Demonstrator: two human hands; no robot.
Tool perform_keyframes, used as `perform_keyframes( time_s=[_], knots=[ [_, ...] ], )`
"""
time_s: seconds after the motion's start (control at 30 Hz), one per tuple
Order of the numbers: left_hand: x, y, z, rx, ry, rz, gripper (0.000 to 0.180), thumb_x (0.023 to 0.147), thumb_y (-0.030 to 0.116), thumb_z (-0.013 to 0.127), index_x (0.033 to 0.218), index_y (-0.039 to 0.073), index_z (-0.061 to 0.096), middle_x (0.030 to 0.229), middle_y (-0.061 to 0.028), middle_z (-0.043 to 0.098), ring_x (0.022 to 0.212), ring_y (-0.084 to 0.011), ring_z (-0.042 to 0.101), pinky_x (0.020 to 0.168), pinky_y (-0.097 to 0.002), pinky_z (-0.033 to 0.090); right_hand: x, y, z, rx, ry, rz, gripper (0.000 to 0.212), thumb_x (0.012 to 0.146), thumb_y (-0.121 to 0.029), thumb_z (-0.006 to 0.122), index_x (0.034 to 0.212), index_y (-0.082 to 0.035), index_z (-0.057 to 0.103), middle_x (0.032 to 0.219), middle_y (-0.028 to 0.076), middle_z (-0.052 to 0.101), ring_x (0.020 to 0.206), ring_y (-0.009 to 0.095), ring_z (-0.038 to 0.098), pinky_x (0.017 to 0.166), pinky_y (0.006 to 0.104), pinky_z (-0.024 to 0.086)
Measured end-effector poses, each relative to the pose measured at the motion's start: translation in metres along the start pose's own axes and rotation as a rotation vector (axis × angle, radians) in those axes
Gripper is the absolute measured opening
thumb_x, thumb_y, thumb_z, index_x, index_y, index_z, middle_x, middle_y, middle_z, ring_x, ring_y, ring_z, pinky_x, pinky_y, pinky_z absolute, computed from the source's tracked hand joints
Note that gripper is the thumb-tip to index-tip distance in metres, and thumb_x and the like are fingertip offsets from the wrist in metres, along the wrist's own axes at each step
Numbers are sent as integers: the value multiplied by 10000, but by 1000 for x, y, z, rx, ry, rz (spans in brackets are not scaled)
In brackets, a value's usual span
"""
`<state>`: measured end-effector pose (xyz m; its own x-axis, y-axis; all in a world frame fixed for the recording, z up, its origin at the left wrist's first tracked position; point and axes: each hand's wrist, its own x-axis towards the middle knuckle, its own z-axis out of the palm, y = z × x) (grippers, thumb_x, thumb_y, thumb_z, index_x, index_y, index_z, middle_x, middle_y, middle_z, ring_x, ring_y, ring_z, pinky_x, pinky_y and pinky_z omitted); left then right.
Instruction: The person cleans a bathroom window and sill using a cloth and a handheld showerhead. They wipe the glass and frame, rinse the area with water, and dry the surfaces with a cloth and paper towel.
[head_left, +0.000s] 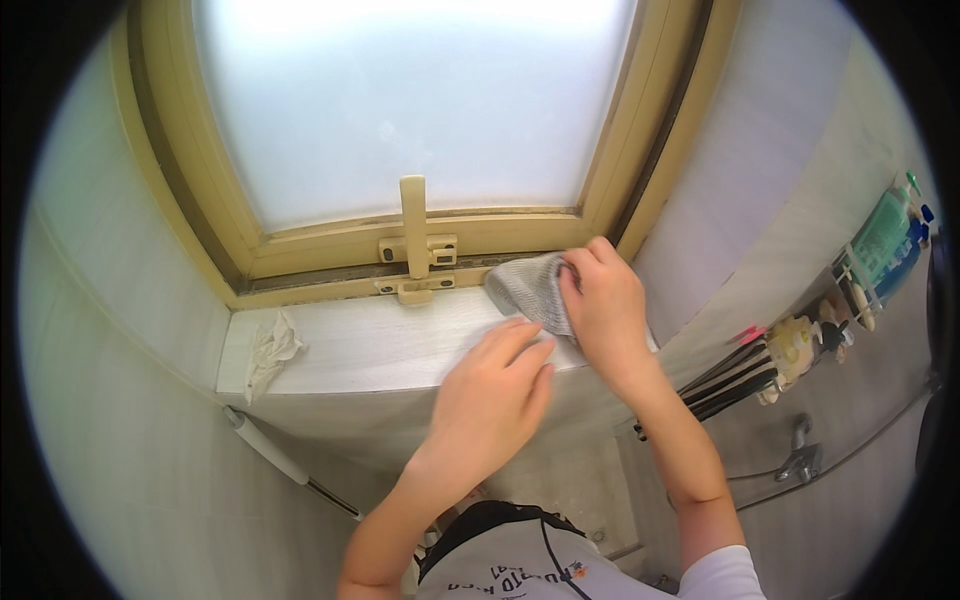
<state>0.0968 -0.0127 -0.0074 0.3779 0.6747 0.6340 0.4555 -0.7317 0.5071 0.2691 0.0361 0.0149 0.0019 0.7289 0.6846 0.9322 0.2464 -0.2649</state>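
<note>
Right hand (pixel 605 300) closes its grip on a grey cloth (pixel 528 288) at the sill's (pixel 370 345) far right, against the window frame (pixel 330 250). Left hand (pixel 495 395) rests flat and empty on the near edge; wiping appears under way, with the sill's left part and a crumpled white rag (pixel 268 350) untouched.

R hand (pixel 603 300) presses grey cloth (pixel 528 287) on window sill (pixel 370 345), L hand (pixel 492 390) flat beside.

Grey cloth (pixel 528 288): its right part is lying hidden under the right hand (pixel 605 300).
Sill (pixel 385 345): the stretch beneath the left hand (pixel 490 395) is being covered.
Window pane (pixel 410 95): frosted, showing nothing beyond; its top is running out of frame.
Rack items (pixel 880 250): too small and bent by the lens to identify.
Forearms: being cut off at the lower edge.
</note>
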Motion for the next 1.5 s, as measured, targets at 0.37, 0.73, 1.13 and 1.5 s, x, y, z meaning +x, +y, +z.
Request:
perform_keyframes(
  time_s=[0.37,0.73,1.13,1.5],
  knots=[
    [-18,-46,-74,112,281,-194,158,867,-35,661,1006,5,727,1062,-123,705,1022,-305,658,886,-386,525,5,5,15,9,-94,-39,154,851,17,621,972,-1,714,910,172,628,814,380,652,741,459,545],
    [56,-42,-70,-16,420,-130,301,955,73,635,1253,30,634,988,-144,650,873,-246,626,762,-363,510,10,-23,26,220,-153,-61,182,848,1,620,985,7,740,905,175,655,838,360,659,747,446,527],
    [89,-47,-60,-185,269,-296,197,1083,194,439,1005,15,460,615,-93,504,567,-169,486,570,-381,405,1,21,3,115,-66,98,135,837,-12,640,961,13,688,901,170,645,824,339,659,746,435,529],
    [81,-68,-40,-340,306,-281,228,1084,209,436,990,8,490,622,-31,470,571,-119,435,562,-334,399,-3,21,10,142,-47,88,126,841,0,624,965,-11,644,917,167,624,825,371,647,727,462,527]
  ],
)
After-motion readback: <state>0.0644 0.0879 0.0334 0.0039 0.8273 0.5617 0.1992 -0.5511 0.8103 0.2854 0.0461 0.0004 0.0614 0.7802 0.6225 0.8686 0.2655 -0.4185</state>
